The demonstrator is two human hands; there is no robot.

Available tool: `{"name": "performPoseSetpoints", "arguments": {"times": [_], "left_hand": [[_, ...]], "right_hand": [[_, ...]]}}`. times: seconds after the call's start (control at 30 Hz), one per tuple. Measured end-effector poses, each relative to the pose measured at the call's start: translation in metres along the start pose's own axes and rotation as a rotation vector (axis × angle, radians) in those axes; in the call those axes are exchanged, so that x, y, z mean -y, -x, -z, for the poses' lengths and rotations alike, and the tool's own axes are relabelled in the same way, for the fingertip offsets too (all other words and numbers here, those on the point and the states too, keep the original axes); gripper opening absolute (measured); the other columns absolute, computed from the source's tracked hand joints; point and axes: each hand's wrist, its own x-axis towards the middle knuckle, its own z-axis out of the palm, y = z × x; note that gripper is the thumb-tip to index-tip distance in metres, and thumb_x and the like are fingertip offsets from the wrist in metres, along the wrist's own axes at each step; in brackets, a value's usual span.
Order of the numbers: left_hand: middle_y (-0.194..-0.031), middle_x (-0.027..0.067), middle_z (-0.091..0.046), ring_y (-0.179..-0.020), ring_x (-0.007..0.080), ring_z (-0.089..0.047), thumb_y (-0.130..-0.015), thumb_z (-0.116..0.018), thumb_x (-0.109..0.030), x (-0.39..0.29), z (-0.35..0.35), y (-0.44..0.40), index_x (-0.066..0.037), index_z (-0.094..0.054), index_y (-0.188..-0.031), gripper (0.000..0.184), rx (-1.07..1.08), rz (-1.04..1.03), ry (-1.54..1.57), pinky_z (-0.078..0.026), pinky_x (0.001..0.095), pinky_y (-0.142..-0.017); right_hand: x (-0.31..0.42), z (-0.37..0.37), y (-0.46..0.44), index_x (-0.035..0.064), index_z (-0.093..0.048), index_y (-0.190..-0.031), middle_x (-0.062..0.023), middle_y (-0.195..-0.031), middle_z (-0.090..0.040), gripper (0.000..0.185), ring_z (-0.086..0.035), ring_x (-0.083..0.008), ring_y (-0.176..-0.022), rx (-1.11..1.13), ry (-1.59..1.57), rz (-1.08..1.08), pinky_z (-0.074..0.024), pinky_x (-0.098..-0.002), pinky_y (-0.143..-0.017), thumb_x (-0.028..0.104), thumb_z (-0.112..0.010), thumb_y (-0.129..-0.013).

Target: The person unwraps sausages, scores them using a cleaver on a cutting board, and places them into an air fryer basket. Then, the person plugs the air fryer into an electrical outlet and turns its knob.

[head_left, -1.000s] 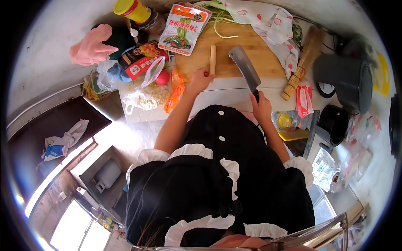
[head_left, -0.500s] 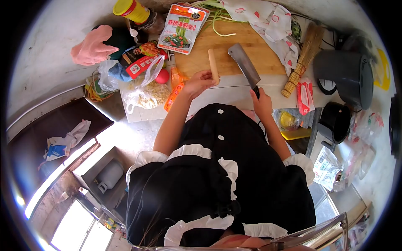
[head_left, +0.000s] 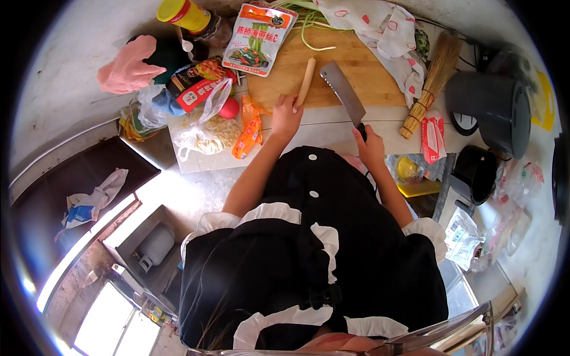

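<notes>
My left hand is closed around the lower end of a long, pale tan sausage, which tilts up to the right over the cutting board's near edge. In my right hand is the dark handle of a cleaver. Its broad grey blade points up and left above the wooden cutting board, a little right of the sausage and apart from it. An orange wrapper lies on the tiled counter just left of my left hand.
At the board's back left lies a food pouch, with green stalks beside it. A patterned cloth covers the right corner, near a straw brush. A plastic bag of pale food sits on the left; a grey container is at right.
The sausage has swung from leaning left to leaning right, and my left hand has turned and shifted slightly right with it. My right hand and the cleaver have barely moved.
</notes>
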Motion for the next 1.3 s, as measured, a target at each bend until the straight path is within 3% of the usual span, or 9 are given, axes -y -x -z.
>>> {"name": "performPoseSetpoints", "arguments": {"times": [0.23, 0.33, 0.43, 0.53, 0.73, 1.3], "left_hand": [[-0.082, 0.016, -0.062, -0.075, 0.0329, -0.061, -0.075, -0.065, -0.007, -0.004, 0.008, 0.019, 0.001, -0.063, -0.088, 0.016, -0.001, 0.18, 0.082, -0.051, 0.0396, -0.069], [-0.083, 0.0165, -0.064, -0.077, 0.035, -0.062, -0.075, -0.063, -0.004, 0.012, 0.001, 0.025, 0.0, -0.064, -0.087, 0.013, -0.034, 0.072, -0.017, -0.051, 0.0421, -0.069], [-0.088, 0.0165, -0.064, -0.085, 0.0351, -0.061, -0.071, -0.066, -0.007, 0.024, -0.003, 0.027, -0.001, -0.064, -0.085, 0.015, -0.139, -0.072, -0.059, -0.048, 0.0432, -0.072], [-0.089, 0.0168, -0.065, -0.087, 0.0361, -0.06, -0.073, -0.065, -0.006, 0.021, -0.003, 0.028, -0.001, -0.065, -0.085, 0.014, -0.132, 0.045, -0.006, -0.046, 0.0443, -0.077], [-0.089, 0.0163, -0.065, -0.087, 0.035, -0.06, -0.074, -0.065, -0.007, 0.027, -0.007, 0.031, -0.001, -0.065, -0.085, 0.013, -0.16, 0.07, 0.038, -0.046, 0.044, -0.076], [-0.088, 0.0167, -0.066, -0.088, 0.036, -0.061, -0.074, -0.064, -0.006, 0.028, -0.008, 0.03, -0.001, -0.066, -0.086, 0.013, -0.168, 0.023, -0.017, -0.048, 0.0431, -0.076]], "right_hand": [[0.016, -0.002, 0.01, 0.0022, -0.051, -0.087, -0.0231, -0.072, -0.06, 0.041, -0.059, -0.0431, -0.07, 0.249, -0.035, 0.273, -0.0447, -0.0482, -0.061, 0.043, -0.055, -0.09], [0.028, -0.012, 0.008, 0.0026, -0.052, -0.089, -0.0231, -0.074, -0.061, 0.043, -0.06, -0.0427, -0.072, 0.369, 0.003, 0.286, -0.0461, -0.0478, -0.062, 0.045, -0.056, -0.089], [0.033, -0.025, 0.005, 0.0031, -0.053, -0.091, -0.0231, -0.076, -0.062, 0.046, -0.06, -0.0423, -0.074, 0.39, 0.056, 0.325, -0.0476, -0.0474, -0.064, 0.049, -0.054, -0.088], [0.04, -0.028, 0.002, 0.0033, -0.053, -0.093, -0.0234, -0.076, -0.062, 0.05, -0.061, -0.042, -0.075, 0.399, 0.099, 0.326, -0.0485, -0.0477, -0.065, 0.053, -0.051, -0.088], [0.044, -0.032, -0.001, 0.004, -0.053, -0.093, -0.0239, -0.076, -0.062, 0.052, -0.061, -0.0426, -0.074, 0.409, 0.129, 0.315, -0.0491, -0.0481, -0.064, 0.056, -0.05, -0.088], [0.045, -0.04, -0.001, 0.0046, -0.052, -0.092, -0.0215, -0.075, -0.063, 0.051, -0.062, -0.0405, -0.071, 0.339, 0.198, 0.317, -0.0494, -0.0475, -0.061, 0.055, -0.052, -0.087]]}}
